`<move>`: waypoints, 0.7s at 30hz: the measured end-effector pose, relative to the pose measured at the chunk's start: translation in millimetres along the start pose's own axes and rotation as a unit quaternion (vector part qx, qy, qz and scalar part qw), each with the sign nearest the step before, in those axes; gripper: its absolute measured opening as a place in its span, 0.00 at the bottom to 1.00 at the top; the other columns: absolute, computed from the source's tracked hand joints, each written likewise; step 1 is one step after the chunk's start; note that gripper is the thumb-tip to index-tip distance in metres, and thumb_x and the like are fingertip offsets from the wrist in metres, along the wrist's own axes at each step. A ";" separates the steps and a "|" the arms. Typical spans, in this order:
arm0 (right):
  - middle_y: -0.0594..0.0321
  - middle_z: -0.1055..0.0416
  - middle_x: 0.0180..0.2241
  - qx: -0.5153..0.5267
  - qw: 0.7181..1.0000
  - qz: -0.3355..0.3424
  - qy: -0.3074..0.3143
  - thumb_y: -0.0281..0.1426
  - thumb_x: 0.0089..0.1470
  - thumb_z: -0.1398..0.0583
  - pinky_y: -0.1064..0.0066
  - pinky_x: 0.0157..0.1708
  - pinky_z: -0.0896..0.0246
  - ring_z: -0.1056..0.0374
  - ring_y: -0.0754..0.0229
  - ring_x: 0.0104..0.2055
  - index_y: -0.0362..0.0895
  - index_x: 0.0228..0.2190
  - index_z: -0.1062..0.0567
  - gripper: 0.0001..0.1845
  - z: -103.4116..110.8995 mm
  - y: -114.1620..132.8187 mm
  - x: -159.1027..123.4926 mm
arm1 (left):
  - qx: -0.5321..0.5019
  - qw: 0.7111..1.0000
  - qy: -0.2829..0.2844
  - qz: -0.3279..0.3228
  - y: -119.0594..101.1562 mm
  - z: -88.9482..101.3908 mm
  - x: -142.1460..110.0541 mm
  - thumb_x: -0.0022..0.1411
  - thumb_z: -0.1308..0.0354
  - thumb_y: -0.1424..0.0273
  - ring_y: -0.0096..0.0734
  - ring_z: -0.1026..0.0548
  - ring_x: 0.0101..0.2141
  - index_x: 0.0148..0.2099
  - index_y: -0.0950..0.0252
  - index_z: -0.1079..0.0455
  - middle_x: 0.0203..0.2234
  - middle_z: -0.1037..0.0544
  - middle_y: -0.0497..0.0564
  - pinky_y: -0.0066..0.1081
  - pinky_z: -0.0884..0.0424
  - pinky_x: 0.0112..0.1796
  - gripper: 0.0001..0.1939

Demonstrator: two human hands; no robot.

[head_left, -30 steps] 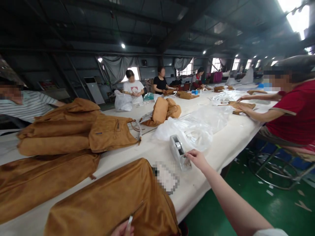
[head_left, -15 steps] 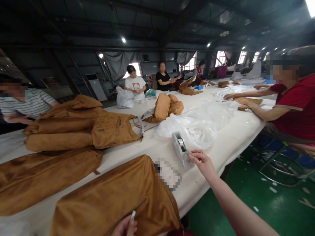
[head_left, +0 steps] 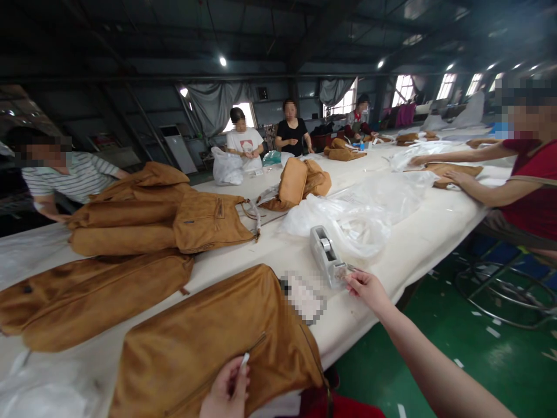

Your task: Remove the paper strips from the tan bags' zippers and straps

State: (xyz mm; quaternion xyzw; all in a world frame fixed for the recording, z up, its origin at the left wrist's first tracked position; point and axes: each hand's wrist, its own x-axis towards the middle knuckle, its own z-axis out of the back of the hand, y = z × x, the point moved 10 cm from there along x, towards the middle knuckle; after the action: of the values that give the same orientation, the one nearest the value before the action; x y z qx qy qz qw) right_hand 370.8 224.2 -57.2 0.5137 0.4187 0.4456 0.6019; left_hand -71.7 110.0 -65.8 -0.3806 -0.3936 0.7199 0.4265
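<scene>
A brown leather-look bag (head_left: 195, 325) lies on the table right in front of me. Over its zipper, my left hand (head_left: 228, 386) pinches a small white strip (head_left: 245, 359), which seems to cover the zipper pull. My right hand (head_left: 369, 293) is at the near end of a grey tape dispenser (head_left: 324, 249), thumb and fingers pinched together at its cutting edge. They appear to grip the clear tape's end, though the tape itself is hard to make out. A pixelated flat object (head_left: 304, 296) lies between bag and dispenser.
More brown bags (head_left: 126, 226) are piled at left, with another brown bag (head_left: 293, 183) further back. Crumpled clear plastic (head_left: 361, 226) lies behind the dispenser. Co-workers stand around the long white table (head_left: 270, 249); one in red (head_left: 533, 174) handles a bag at right. A metal-ringed stool (head_left: 500, 296) stands below.
The view has shifted slightly, moving the scene mostly rightward. Both hands keep their pinches, my right at the dispenser and my left over the bag's zipper. A co-worker in black has lowered their arms.
</scene>
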 end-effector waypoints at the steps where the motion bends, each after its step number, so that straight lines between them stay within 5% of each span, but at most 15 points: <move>1: 0.61 0.30 0.18 -0.006 1.000 -0.006 0.000 0.51 0.39 0.36 0.70 0.19 0.42 0.37 0.62 0.17 0.43 0.22 0.29 0.23 1.0 -2.8 -4.0 | 0.032 0.999 -0.015 -0.021 -5.3 1.9 -2.9 0.47 0.42 0.51 0.42 0.21 0.33 0.39 0.62 0.27 0.31 0.18 0.53 0.35 0.23 0.33 0.23; 5: 0.61 0.28 0.20 -0.003 0.997 -0.008 0.070 0.48 0.43 0.37 0.71 0.22 0.39 0.36 0.63 0.19 0.42 0.26 0.26 0.21 -31.7 7.2 -37.0 | 0.170 0.969 -0.105 -0.147 -34.8 6.6 -21.1 0.56 0.48 0.59 0.41 0.21 0.34 0.39 0.61 0.26 0.32 0.18 0.54 0.35 0.26 0.38 0.16; 9: 0.64 0.30 0.19 0.047 0.967 -0.019 0.249 0.48 0.47 0.39 0.74 0.21 0.42 0.38 0.67 0.18 0.41 0.27 0.26 0.21 -130.9 37.9 -89.6 | 0.240 0.930 -0.170 -0.218 -49.5 0.9 -38.4 0.61 0.51 0.64 0.38 0.21 0.31 0.51 0.65 0.33 0.31 0.19 0.53 0.33 0.29 0.33 0.18; 14: 0.70 0.34 0.16 0.056 0.913 -0.030 0.403 0.38 0.50 0.40 0.78 0.16 0.51 0.44 0.71 0.15 0.41 0.25 0.27 0.12 -243.7 54.6 -139.6 | 0.263 0.909 -0.207 -0.247 -49.0 -3.6 -48.7 0.62 0.49 0.69 0.36 0.21 0.30 0.50 0.65 0.36 0.29 0.20 0.51 0.30 0.31 0.31 0.14; 17: 0.72 0.37 0.14 0.028 0.901 -0.052 0.429 0.31 0.50 0.42 0.79 0.15 0.53 0.46 0.72 0.13 0.41 0.23 0.27 0.08 -270.9 45.0 -147.6 | 0.259 0.908 -0.214 -0.248 -44.6 -3.5 -49.5 0.62 0.48 0.69 0.37 0.21 0.30 0.50 0.65 0.38 0.30 0.20 0.51 0.30 0.31 0.31 0.14; 21: 0.72 0.37 0.13 -0.009 0.896 -0.072 0.438 0.26 0.49 0.43 0.80 0.14 0.54 0.46 0.73 0.12 0.41 0.22 0.27 0.07 -277.4 31.5 -145.6 | 0.268 0.905 -0.207 -0.257 -43.6 -6.2 -49.5 0.63 0.49 0.70 0.37 0.21 0.31 0.51 0.65 0.37 0.31 0.20 0.52 0.31 0.30 0.33 0.15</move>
State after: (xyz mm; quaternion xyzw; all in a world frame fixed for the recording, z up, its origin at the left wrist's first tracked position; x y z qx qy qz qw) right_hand 64.0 153.9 -53.0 0.2296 0.6714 0.5848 0.3930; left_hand -35.4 80.5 -18.9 0.0202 -0.3500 0.7261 0.5914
